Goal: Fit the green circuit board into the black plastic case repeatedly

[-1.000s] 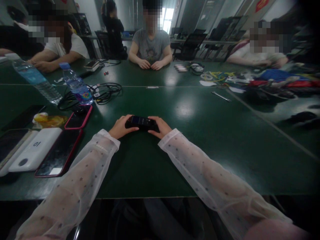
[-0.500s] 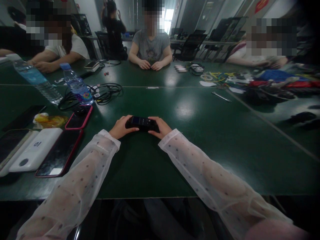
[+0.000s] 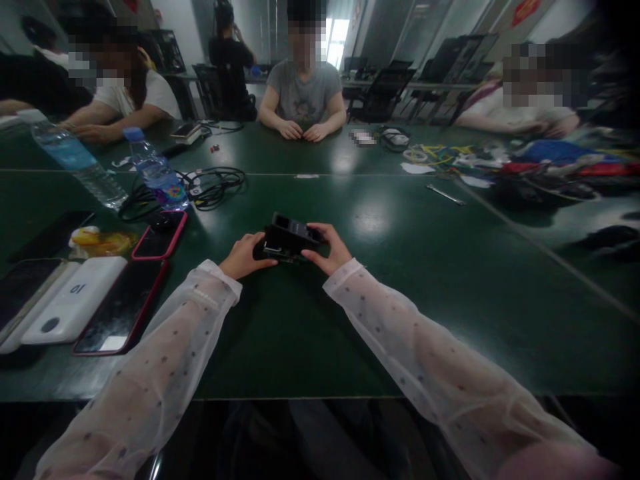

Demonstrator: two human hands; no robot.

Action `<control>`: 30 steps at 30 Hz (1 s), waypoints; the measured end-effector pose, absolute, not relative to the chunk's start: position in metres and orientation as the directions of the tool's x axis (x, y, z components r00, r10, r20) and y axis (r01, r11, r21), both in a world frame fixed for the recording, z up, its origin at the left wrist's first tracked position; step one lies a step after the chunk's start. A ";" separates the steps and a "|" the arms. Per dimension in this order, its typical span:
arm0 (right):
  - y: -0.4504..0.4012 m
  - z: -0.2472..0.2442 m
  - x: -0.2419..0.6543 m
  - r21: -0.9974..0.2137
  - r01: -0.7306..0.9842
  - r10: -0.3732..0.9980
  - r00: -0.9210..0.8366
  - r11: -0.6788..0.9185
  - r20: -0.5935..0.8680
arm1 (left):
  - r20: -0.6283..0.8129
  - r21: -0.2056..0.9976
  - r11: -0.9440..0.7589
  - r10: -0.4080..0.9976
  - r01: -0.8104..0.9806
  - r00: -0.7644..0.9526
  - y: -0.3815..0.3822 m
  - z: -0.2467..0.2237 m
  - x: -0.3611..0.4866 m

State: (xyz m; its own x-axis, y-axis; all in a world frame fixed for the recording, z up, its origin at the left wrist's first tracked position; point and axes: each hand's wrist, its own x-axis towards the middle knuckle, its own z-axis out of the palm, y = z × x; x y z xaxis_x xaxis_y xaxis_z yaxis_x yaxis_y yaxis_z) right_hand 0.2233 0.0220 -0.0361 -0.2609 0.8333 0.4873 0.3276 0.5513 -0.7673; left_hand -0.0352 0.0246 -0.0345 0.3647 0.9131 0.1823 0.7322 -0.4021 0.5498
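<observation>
A black handheld device with a small box-like shape lies between my hands over the green table. Its black upper part [image 3: 296, 231] is raised and tilted, left end higher, above a lower part [image 3: 279, 251] that has a shiny edge and small details I cannot make out. My right hand [image 3: 330, 250] grips the upper part at its right end, thumb in front and fingers behind. My left hand [image 3: 244, 256] is closed round the left end of the lower part, thumb along its near side. Whether the two parts still touch on the right is hidden.
On my left lie a red-edged phone [image 3: 125, 303], a white power bank [image 3: 75, 300], a pink-cased phone [image 3: 173, 239] and two water bottles [image 3: 157, 173]. Black cables [image 3: 225, 179] are coiled behind. A wrench [image 3: 446, 195] lies right. Other people sit round the table.
The device's upper part has come up and tilted in my right hand, exposing the lower part. My right hand has risen slightly; my left has stayed put.
</observation>
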 end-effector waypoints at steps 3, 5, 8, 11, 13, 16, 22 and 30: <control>0.031 -0.031 0.234 -0.799 0.304 0.853 -0.132 0.519 0.504 | 0.195 0.553 -0.426 0.902 0.716 0.385 0.022 -0.030 -0.034; 0.041 -0.034 0.245 -0.790 0.351 0.856 -0.078 0.503 0.511 | 0.184 0.567 -0.421 0.903 0.708 0.389 0.020 -0.026 -0.033; 0.056 -0.044 0.262 -0.737 0.488 0.851 -0.022 0.467 0.525 | 0.154 0.583 -0.401 0.909 0.707 0.388 0.018 -0.021 -0.033; 0.065 -0.054 0.271 -0.684 0.604 0.863 -0.013 0.409 0.505 | 0.146 0.588 -0.395 0.910 0.706 0.387 0.018 -0.020 -0.032; 0.066 -0.057 0.273 -0.654 0.651 0.872 -0.024 0.385 0.489 | 0.148 0.581 -0.397 0.910 0.711 0.387 0.018 -0.021 -0.032; 0.065 -0.056 0.271 -0.585 0.721 0.886 -0.086 0.371 0.456 | 0.139 0.569 -0.388 0.914 0.725 0.381 0.018 -0.022 -0.032; 0.059 -0.054 0.265 -0.427 0.816 0.887 -0.209 0.391 0.412 | 0.134 0.550 -0.383 0.918 0.742 0.374 0.019 -0.024 -0.033; 0.056 -0.051 0.262 -0.397 0.845 0.900 -0.201 0.360 0.387 | 0.145 0.539 -0.386 0.918 0.749 0.368 0.020 -0.027 -0.033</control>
State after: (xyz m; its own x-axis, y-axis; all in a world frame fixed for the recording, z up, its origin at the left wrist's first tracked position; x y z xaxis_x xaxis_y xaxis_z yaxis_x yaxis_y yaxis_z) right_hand 0.2625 0.0561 -0.0509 -0.2013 0.8998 0.3871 0.8447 0.3595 -0.3965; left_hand -0.0333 0.0204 -0.0268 0.3683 0.9183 0.1453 0.7486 -0.3855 0.5395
